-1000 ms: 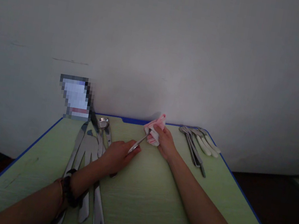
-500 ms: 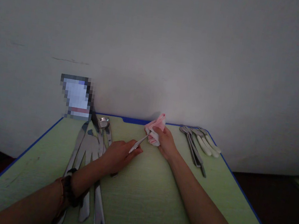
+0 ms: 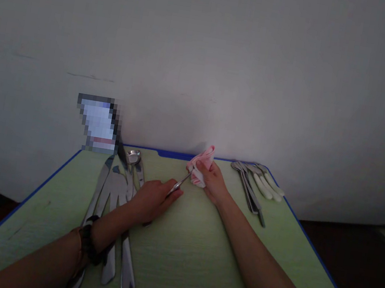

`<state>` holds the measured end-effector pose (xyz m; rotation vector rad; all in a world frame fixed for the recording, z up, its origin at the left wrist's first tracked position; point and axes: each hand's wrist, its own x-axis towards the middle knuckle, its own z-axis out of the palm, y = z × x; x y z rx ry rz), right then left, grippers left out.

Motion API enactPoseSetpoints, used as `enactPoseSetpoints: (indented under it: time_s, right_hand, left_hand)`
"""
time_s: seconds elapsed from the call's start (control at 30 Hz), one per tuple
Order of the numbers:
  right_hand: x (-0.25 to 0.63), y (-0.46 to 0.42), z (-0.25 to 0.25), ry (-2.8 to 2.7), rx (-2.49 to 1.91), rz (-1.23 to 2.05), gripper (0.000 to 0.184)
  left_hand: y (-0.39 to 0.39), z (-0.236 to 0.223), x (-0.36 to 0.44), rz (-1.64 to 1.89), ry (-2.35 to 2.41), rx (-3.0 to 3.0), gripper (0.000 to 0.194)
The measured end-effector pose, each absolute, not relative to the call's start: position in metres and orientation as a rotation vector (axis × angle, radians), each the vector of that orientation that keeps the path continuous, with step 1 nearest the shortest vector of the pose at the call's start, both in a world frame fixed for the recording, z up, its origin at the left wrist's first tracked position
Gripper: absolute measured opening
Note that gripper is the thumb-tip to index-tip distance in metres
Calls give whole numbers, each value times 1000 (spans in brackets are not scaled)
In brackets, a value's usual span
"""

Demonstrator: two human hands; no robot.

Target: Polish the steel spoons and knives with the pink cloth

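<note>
My left hand point(image 3: 152, 200) is closed around the handle of a slim metal piece of cutlery point(image 3: 178, 184), which slants up to the right. Its far end is covered by a pink and white cloth point(image 3: 202, 169), so its kind cannot be made out. My right hand point(image 3: 214, 183) pinches that cloth around the covered end, thumb on top. Beneath and beside my left forearm lie several large metal utensils with broad handles point(image 3: 127, 270). Among them is a shiny spoon-like bowl point(image 3: 133, 156).
Metal spoons point(image 3: 247, 186) lie bunched at the table's back right, beside several pieces of cutlery with white handles point(image 3: 266, 187). A pixelated device with a lit screen point(image 3: 96, 124) stands at the back left. The green table point(image 3: 188, 265) has a blue edge and meets a grey wall point(image 3: 206, 58).
Both hands stay nearly in place. The cutlery's handle has turned slightly in my left hand, and the cloth's folds have shifted a little in my right.
</note>
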<state>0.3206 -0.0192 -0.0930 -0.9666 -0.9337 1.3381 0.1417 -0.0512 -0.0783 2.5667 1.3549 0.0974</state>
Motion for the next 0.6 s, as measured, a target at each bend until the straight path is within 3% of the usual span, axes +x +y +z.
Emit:
enactPoseSetpoints:
  time_s: [0.6]
  right_hand:
    - [320,-20,-89,-932,-982,1384,15]
  left_hand:
    - [-51,-78,141,91,1347,2594,36]
